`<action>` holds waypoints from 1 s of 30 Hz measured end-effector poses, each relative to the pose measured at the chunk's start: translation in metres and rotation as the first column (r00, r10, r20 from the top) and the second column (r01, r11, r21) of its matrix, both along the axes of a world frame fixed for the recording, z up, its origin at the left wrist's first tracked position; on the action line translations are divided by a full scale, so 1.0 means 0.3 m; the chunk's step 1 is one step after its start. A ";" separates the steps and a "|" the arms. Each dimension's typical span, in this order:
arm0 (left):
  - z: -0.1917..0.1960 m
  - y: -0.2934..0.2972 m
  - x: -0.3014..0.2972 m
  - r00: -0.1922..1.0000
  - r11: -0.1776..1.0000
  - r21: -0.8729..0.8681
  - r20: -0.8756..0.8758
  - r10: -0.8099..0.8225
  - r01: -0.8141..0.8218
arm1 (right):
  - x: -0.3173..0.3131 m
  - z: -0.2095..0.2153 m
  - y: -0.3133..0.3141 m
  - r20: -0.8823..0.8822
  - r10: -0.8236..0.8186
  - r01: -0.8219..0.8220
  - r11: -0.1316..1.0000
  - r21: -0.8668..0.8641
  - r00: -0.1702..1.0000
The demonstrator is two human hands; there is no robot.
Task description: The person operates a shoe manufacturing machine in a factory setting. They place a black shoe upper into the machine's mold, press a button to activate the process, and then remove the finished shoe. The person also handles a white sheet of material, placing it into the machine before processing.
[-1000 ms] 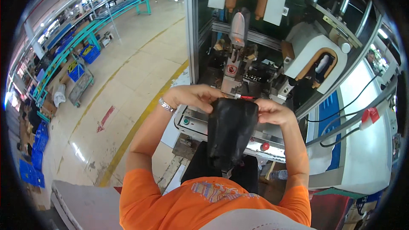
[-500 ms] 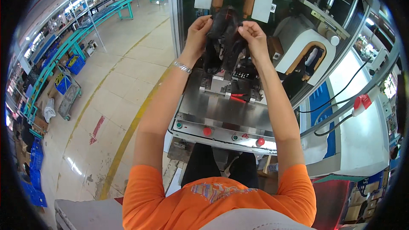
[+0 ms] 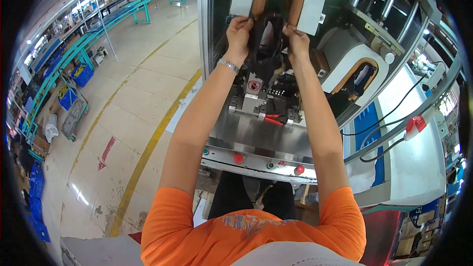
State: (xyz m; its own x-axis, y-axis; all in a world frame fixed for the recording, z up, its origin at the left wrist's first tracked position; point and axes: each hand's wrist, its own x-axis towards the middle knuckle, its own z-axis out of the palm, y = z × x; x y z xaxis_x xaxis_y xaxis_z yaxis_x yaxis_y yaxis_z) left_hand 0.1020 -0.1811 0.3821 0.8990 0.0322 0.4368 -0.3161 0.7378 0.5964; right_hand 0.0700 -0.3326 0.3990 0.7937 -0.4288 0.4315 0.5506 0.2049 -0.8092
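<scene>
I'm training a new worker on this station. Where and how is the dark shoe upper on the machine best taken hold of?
Grip the dark shoe upper by its two side edges, one hand per side, coming from the front. That seems best because it sits upright between the pale pads, leaving only its flanks free. The left hand and right hand pinch it that way now.
</scene>
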 end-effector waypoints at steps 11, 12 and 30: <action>-0.015 -0.059 0.113 0.982 0.993 -0.102 -0.187 0.041 -0.061 | 0.095 -0.041 -0.055 -0.051 0.100 -0.094 0.989 0.115 0.994; -0.023 -0.050 0.123 0.982 0.994 -0.085 -0.181 0.049 -0.065 | 0.081 -0.045 -0.046 -0.059 0.114 -0.107 0.987 0.117 0.992; -0.088 0.145 -0.455 0.221 0.194 0.171 0.937 0.272 -0.966 | -0.233 -0.561 0.185 0.204 0.685 -0.676 0.541 0.500 0.699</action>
